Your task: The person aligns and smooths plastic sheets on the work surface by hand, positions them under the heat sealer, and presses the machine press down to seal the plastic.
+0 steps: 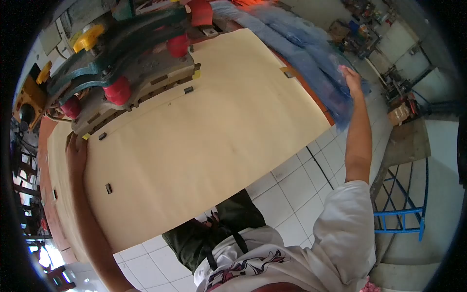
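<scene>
My left hand (76,152) lies at the near-left corner of the heavy machine head (134,92), on the large tan sheet (209,141). Its fingers stretch toward the head's lower edge; their tips are partly hidden there. Out to the right, my right hand (351,79) is closed at the edge of a bluish, see-through plastic sheet (323,61), seemingly gripping it. Small dark blocks, such as this one (102,136), sit on the tan sheet. The machine head has red round pads (117,91) and a yellow knob (89,39).
A reddish board edge (314,100) shows under the tan sheet at right. White floor tiles (277,204) lie below. A blue metal frame (401,214) stands at the right, and cluttered shelves (367,29) fill the back right.
</scene>
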### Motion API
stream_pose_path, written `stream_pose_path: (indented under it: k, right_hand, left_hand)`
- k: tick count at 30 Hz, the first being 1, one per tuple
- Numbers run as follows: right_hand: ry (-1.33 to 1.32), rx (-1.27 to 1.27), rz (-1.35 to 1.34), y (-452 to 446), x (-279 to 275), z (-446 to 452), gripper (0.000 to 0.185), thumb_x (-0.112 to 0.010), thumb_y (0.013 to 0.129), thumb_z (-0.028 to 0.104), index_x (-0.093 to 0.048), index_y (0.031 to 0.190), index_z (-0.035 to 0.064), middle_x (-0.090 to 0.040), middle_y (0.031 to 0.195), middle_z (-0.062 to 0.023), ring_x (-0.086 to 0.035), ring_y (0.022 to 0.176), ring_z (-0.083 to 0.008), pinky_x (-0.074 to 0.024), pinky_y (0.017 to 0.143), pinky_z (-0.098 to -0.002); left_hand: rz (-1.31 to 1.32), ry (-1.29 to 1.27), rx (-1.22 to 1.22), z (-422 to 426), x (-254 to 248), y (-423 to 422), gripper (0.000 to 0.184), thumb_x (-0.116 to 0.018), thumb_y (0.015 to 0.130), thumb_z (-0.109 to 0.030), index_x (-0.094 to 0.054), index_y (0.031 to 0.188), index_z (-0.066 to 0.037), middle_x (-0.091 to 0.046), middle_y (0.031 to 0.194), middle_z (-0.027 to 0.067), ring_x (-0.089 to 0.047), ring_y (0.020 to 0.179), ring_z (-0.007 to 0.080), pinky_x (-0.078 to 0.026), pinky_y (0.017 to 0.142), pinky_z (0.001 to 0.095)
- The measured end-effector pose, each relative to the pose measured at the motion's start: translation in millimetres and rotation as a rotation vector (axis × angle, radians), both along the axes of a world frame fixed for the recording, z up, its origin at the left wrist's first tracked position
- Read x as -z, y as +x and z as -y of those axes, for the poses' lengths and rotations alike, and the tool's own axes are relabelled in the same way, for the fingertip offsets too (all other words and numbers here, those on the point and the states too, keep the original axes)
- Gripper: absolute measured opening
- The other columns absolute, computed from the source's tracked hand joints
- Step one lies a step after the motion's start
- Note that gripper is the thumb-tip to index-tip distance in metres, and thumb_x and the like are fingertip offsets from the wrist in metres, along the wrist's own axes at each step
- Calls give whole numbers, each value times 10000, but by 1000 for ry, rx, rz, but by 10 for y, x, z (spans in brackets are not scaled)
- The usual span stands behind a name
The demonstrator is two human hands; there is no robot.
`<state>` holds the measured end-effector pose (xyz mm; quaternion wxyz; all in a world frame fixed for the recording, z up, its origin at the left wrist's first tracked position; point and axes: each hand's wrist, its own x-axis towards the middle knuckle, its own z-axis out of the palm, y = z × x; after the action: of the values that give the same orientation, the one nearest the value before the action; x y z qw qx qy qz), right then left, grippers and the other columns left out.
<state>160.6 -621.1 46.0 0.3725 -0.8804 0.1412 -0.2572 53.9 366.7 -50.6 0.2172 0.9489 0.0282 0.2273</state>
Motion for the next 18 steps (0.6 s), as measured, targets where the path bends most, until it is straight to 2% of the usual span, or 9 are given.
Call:
stream_pose_path:
  k: [1, 8, 10, 14, 16, 18]
  right_hand:
    - [-33, 3, -8, -25, -18, -43, 341, -654, 972, 340, -747, 1182, 87, -737, 1098, -47, -661, 1007, -166, -484, 890, -298]
    - [-8, -18, -9, 86, 11, 145, 345, -698, 936, 333, -755, 1142, 63, -739, 1028, -42, -649, 895, -144, -492, 829, -307]
    - [94, 164, -101, 0, -125, -20, 345, -710, 931, 315, -743, 1132, 36, -727, 1020, -23, -646, 920, -141, -482, 870, -288]
    - [251, 178, -60, 78, -72, 203, 356, -724, 915, 309, -727, 1140, 33, -716, 977, -42, -662, 910, -158, -507, 818, -310]
    - [448, 129, 105, 7, -82, 147, 277, -706, 901, 224, -718, 1078, 11, -711, 913, -72, -672, 816, -201, -550, 808, -323]
    - [511, 119, 113, -3, -105, 157, 271, -703, 895, 204, -705, 1077, 3, -706, 911, -87, -680, 830, -218, -561, 834, -339]
  left_hand:
    - [2, 0, 1, 0, 0, -3, 452, -591, 934, -220, -581, 1299, 45, -567, 1352, 206, -538, 1256, 394, -422, 1063, 429]
    - [5, -39, 23, 85, -56, -40, 465, -593, 939, -228, -574, 1307, 56, -557, 1365, 218, -529, 1276, 390, -415, 1072, 432]
    - [-1, -32, 22, 73, -45, -50, 466, -593, 941, -226, -570, 1314, 53, -554, 1369, 218, -529, 1278, 389, -414, 1073, 433]
    - [-3, -20, -31, 119, -66, -49, 463, -596, 941, -220, -565, 1334, 23, -554, 1373, 209, -530, 1278, 386, -412, 1076, 430]
    - [-14, -25, -45, 122, -58, -48, 462, -598, 940, -216, -564, 1338, 16, -554, 1372, 206, -529, 1279, 386, -411, 1077, 429]
    - [-6, 1, -36, 93, -42, -28, 450, -597, 942, -213, -568, 1333, 8, -555, 1368, 201, -526, 1279, 383, -408, 1076, 432]
